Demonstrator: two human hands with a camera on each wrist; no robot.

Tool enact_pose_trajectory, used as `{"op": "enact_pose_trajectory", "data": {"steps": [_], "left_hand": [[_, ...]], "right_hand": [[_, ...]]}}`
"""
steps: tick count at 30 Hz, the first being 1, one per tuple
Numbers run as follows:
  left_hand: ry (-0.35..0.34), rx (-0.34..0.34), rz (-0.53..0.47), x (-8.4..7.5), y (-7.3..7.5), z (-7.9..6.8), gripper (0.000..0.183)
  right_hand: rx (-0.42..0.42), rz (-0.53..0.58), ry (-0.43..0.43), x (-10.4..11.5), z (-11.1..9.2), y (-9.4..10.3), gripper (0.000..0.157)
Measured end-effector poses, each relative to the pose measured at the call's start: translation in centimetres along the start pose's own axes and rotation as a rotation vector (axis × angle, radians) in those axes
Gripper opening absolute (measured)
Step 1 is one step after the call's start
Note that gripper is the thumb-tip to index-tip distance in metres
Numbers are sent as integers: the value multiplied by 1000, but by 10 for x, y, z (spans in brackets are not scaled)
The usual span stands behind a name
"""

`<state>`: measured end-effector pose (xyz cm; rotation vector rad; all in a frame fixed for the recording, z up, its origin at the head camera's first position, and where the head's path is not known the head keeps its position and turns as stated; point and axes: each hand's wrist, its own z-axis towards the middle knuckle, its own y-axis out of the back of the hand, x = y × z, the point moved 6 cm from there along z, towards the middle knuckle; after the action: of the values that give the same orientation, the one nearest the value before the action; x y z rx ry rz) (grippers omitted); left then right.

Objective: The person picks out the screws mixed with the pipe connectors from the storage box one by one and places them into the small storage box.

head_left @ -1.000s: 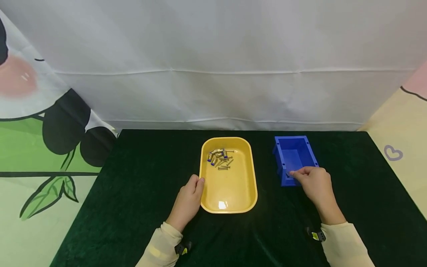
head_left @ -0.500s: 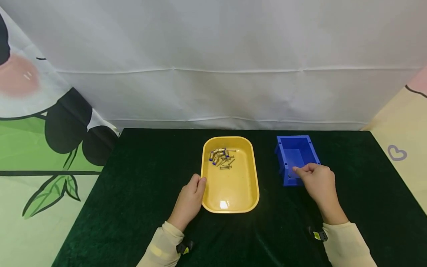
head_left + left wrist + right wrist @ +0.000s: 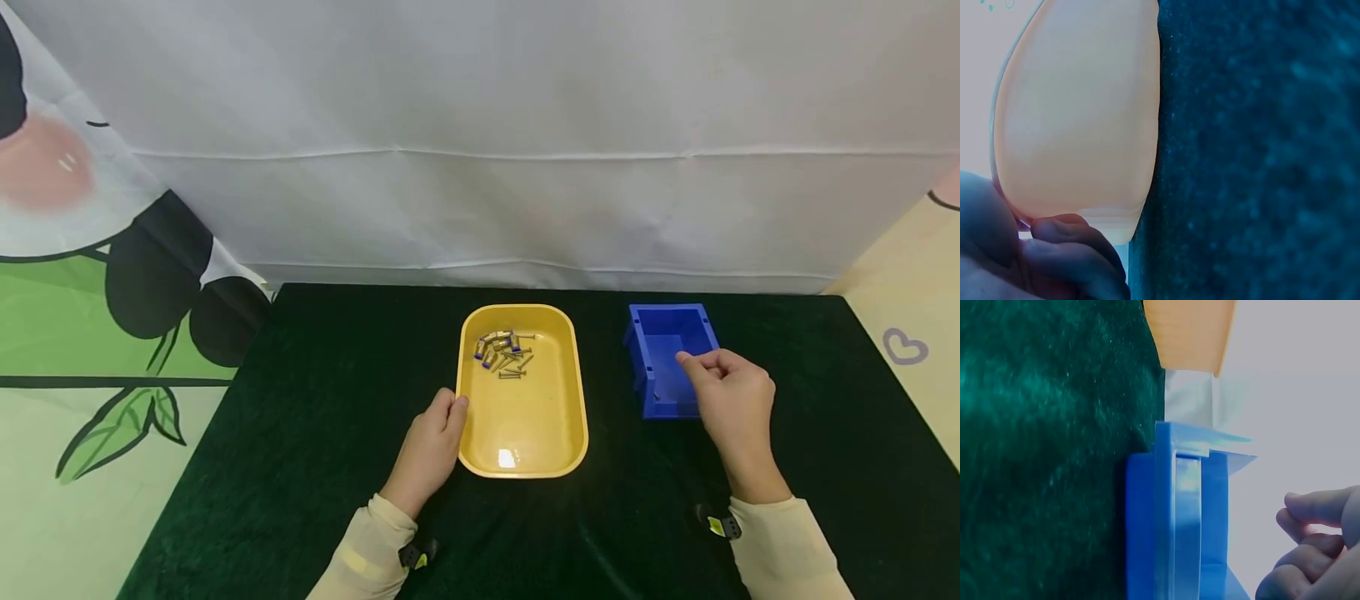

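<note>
**My right hand (image 3: 738, 408) had lifted away from the blue, rectangular plastic bin (image 3: 667, 410)**

1 second earlier, the fingertips of my right hand had been down at the bin's near wall. Now they hung higher and farther right, over the bin's right side and apart from its rim. That move left in plain view a small dark piece (image 3: 657, 397), lying inside the bin by the near wall. The fingers were curled closed, thumb tip close to the index finger, with nothing showing between them.

My left hand (image 3: 427, 450) had stayed where it was, gripping the left edge of the shallow yellow plastic tray (image 3: 525, 425) with the thumb over the rim. The tray kept its place on the dark green velvety cloth (image 3: 360, 375), left of the bin. Inside, near its far end, the brass fittings with blue ends (image 3: 490, 359) and the thin metal screws (image 3: 512, 375) lay in the same loose heap.

My right hand and wrist covered the bin's near right corner. The small dark piece was too tiny to identify, and the overlapping heap was hard to count. The left wrist view cut off most of the tray and blurred the cloth.
</note>
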<state>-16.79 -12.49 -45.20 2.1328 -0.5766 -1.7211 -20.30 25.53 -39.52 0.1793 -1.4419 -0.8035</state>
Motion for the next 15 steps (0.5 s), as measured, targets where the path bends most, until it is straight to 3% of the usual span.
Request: {"op": "enact_pose_trajectory", "data": {"steps": [8,15], "left_hand": [[-3,11,-23,1,-2,1,29],[1,3,-15,1,-1,1,28]], "right_hand": [[3,17,51,5,0,-6,41],[58,33,84,17,-1,-17,42]]}}
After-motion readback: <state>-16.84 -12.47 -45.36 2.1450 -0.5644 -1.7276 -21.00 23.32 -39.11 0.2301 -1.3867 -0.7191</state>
